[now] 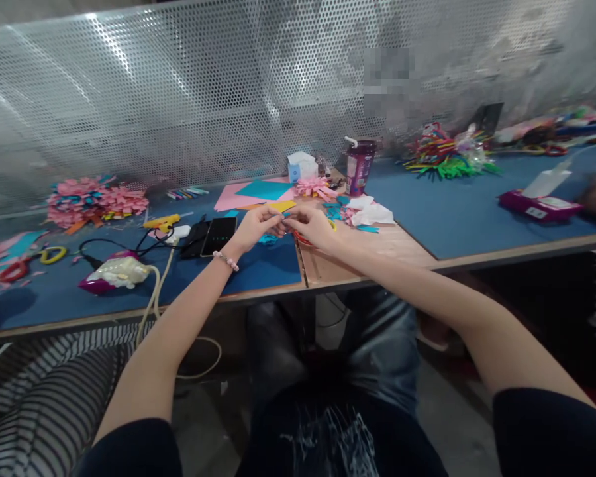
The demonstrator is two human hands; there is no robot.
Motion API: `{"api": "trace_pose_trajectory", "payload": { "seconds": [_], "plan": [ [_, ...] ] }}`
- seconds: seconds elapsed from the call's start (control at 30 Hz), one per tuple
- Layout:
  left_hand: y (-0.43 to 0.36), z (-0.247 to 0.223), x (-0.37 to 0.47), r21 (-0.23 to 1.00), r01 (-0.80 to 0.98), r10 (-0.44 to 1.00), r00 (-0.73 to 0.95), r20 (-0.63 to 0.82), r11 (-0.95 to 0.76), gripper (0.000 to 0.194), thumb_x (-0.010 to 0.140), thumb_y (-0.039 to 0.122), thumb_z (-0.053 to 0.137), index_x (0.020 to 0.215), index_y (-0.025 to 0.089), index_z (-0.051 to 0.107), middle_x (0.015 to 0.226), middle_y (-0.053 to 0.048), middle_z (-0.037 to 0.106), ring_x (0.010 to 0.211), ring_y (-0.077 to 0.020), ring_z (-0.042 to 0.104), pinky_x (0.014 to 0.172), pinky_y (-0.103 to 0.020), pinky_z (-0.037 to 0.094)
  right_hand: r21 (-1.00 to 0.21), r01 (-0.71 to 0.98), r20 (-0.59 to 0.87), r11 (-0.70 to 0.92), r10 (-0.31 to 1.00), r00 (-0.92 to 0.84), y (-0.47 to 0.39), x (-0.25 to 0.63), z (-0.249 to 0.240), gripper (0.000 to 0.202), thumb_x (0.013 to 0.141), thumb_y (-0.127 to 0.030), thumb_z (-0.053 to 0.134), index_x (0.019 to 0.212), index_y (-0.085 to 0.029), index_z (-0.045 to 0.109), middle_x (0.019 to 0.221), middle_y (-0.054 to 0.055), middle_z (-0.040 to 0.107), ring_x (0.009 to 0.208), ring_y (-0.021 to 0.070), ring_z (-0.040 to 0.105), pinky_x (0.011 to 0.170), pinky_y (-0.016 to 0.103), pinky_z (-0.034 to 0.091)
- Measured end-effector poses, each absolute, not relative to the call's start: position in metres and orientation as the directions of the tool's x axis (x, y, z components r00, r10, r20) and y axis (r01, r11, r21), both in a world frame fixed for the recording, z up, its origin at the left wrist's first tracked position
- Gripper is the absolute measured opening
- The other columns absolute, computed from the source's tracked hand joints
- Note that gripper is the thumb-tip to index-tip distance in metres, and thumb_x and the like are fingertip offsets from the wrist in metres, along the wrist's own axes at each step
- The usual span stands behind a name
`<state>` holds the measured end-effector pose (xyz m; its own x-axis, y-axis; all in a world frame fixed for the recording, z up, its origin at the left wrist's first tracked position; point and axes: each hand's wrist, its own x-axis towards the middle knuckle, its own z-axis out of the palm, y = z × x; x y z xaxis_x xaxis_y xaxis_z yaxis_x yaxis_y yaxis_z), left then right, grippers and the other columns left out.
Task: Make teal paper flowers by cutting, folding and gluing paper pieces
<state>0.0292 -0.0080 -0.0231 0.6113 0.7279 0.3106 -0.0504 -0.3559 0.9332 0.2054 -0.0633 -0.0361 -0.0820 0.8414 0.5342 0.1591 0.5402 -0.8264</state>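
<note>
My left hand (259, 226) and my right hand (314, 226) meet fingertip to fingertip above the table's front part. Both are closed in a pinch, and whatever lies between the fingers is too small to make out. Just below them sits a crumpled bit of blue paper (268, 240). Behind the hands are a yellow paper sheet (282, 206), a blue sheet (264, 191) and a pink sheet (227, 197). Scissors with red and yellow handles (333, 226) are partly hidden by my right hand. A phone (219, 236) lies beside my left wrist.
A purple drink cup (361, 167) with a straw stands behind. Left are a yellow glue gun (161, 222), a power strip (122, 271) with cables and pink fringed paper (97, 202). White tissue (370, 211) lies right, near colourful pipe cleaners (444, 159). A perforated metal panel (218, 86) closes the back.
</note>
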Motion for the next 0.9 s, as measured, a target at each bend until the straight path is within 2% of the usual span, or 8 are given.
{"api": "trace_pose_trajectory", "payload": {
  "seconds": [0.17, 0.43, 0.5, 0.63, 0.9],
  "plan": [
    [-0.010, -0.023, 0.029, 0.931, -0.028, 0.734, 0.607, 0.304, -0.363, 0.034, 0.076, 0.041, 0.071, 0.088, 0.012, 0.059, 0.071, -0.005, 0.068, 0.062, -0.0144, 0.066, 0.065, -0.030, 0.056, -0.816, 0.227, 0.535, 0.532, 0.843, -0.054, -0.067, 0.202, -0.032, 0.018, 0.082, -0.032, 0.062, 0.085, -0.015, 0.068, 0.078, 0.004, 0.071, 0.066, 0.0142, 0.063, 0.069, 0.029, 0.055],
    [-0.014, -0.023, 0.031, 0.921, 0.007, 0.744, 0.591, 0.311, -0.390, 0.034, 0.075, 0.041, 0.071, 0.090, 0.013, 0.057, 0.076, -0.007, 0.069, 0.067, -0.0160, 0.068, 0.068, -0.032, 0.057, -0.818, 0.230, 0.530, 0.527, 0.846, -0.054, -0.072, 0.209, -0.029, 0.016, 0.081, -0.031, 0.063, 0.080, -0.015, 0.068, 0.078, 0.004, 0.072, 0.070, 0.0143, 0.064, 0.072, 0.029, 0.054],
    [-0.013, -0.023, 0.030, 0.901, 0.034, 0.748, 0.572, 0.337, -0.432, 0.033, 0.076, 0.041, 0.070, 0.089, 0.012, 0.059, 0.077, -0.007, 0.069, 0.066, -0.0150, 0.067, 0.063, -0.027, 0.055, -0.822, 0.208, 0.531, 0.530, 0.845, -0.056, -0.070, 0.210, -0.030, 0.017, 0.081, -0.032, 0.064, 0.082, -0.015, 0.068, 0.079, 0.005, 0.073, 0.070, 0.0145, 0.065, 0.072, 0.029, 0.055],
    [-0.011, -0.022, 0.029, 0.833, 0.143, 0.758, 0.516, 0.399, -0.535, 0.031, 0.078, 0.041, 0.068, 0.089, 0.012, 0.065, 0.069, -0.005, 0.066, 0.049, -0.0091, 0.055, 0.046, -0.020, 0.041, -0.822, 0.130, 0.549, 0.554, 0.832, -0.076, -0.064, 0.214, -0.035, 0.020, 0.081, -0.034, 0.065, 0.086, -0.015, 0.069, 0.079, 0.005, 0.072, 0.070, 0.0157, 0.067, 0.072, 0.031, 0.056],
    [-0.009, -0.022, 0.030, 0.816, 0.112, 0.728, 0.533, 0.432, -0.567, 0.030, 0.078, 0.039, 0.068, 0.091, 0.013, 0.069, 0.074, -0.005, 0.067, 0.050, -0.0088, 0.052, 0.048, -0.023, 0.040, -0.800, 0.120, 0.578, 0.587, 0.809, -0.107, -0.052, 0.223, -0.040, 0.026, 0.080, -0.040, 0.066, 0.085, -0.015, 0.070, 0.077, 0.006, 0.072, 0.070, 0.0167, 0.067, 0.070, 0.032, 0.056]
  ]
}}
